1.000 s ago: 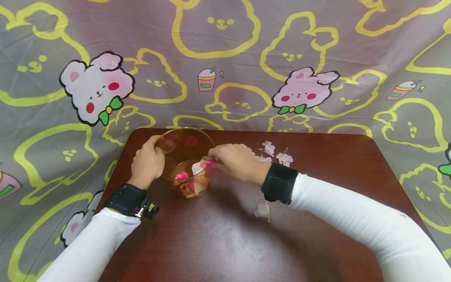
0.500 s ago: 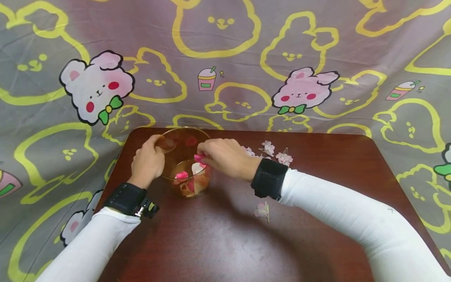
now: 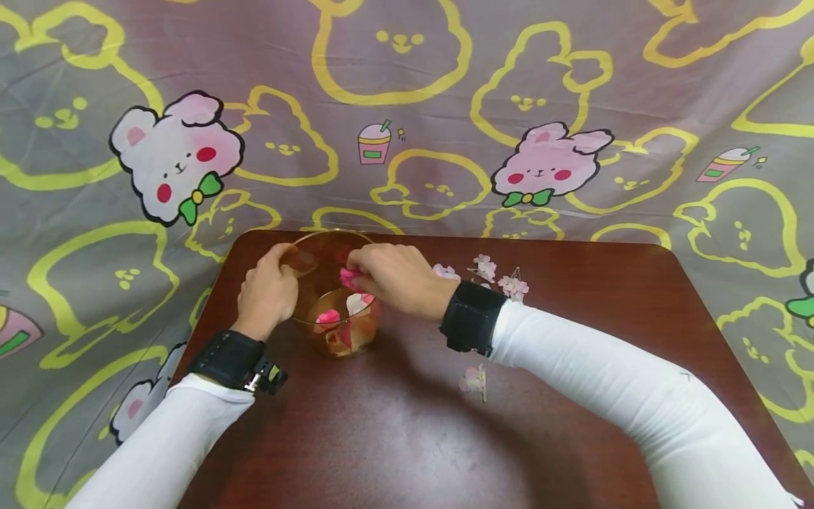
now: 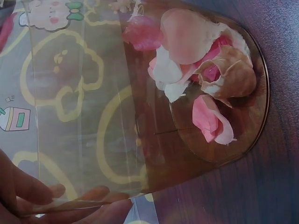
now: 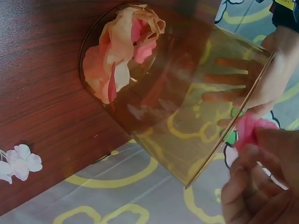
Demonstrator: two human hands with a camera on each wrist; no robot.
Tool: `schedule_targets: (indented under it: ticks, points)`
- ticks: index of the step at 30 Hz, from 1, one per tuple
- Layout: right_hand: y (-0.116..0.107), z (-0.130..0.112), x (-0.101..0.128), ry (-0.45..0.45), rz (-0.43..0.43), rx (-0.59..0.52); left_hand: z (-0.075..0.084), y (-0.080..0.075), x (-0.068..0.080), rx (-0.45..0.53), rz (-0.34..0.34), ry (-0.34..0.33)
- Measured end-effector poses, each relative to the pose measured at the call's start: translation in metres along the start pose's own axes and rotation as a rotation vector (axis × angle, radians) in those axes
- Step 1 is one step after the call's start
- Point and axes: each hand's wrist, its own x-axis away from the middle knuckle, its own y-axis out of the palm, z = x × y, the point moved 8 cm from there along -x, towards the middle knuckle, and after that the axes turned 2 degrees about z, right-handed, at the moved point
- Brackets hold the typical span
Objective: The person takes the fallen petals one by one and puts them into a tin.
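Observation:
A transparent amber bucket (image 3: 305, 300) stands on the table with pink, white and beige petals (image 4: 184, 37) lying at its bottom. My left hand (image 3: 267, 291) grips the bucket's rim at the left; the left wrist view shows the thumb and fingers on either side of the thin wall. Over the opening, near the right side of the rim, my right hand (image 3: 402, 281) pinches a bright pink petal (image 5: 252, 129) between thumb and fingers. One loose pink petal (image 4: 212, 120) lies apart from the clump inside.
Pale pink blossom sprigs (image 3: 514, 285) lie on the brown table (image 3: 591, 311) to the right of the bucket, partly behind my right arm. A single sprig (image 3: 473, 380) sits nearer the front. Behind the table hangs a cartoon-print cloth (image 3: 432, 120).
My right hand has moved left and slightly up, carrying the pink petal from the bucket's right rim to above its opening. The left hand stays at the rim.

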Motion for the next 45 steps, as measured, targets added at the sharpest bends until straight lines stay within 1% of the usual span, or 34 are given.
schedule_targets:
  ticks: [4,6,21,31,36,40,45]
  points:
    - [0.006,0.001,0.0,0.02,-0.052,0.014,0.0,0.0,0.0,-0.004,-0.002,-0.001]
    - [0.007,0.002,0.001,0.027,-0.06,0.023,0.0,0.0,0.0,-0.005,-0.002,0.002]
    - [0.006,0.004,0.009,0.032,-0.032,0.037,-0.001,0.002,-0.001,-0.002,-0.006,-0.003]
    - [-0.008,0.018,0.021,0.04,0.003,0.026,0.001,0.002,0.0,-0.003,-0.011,-0.001]
    - [-0.011,0.029,0.03,0.049,0.014,0.023,0.001,0.001,-0.001,-0.008,-0.006,-0.002]
    - [-0.008,0.037,0.039,0.06,-0.004,0.036,0.0,0.001,-0.002,-0.008,-0.009,-0.008]
    - [0.0,0.046,0.051,0.056,-0.061,0.049,0.0,0.001,-0.002,-0.01,-0.007,-0.009]
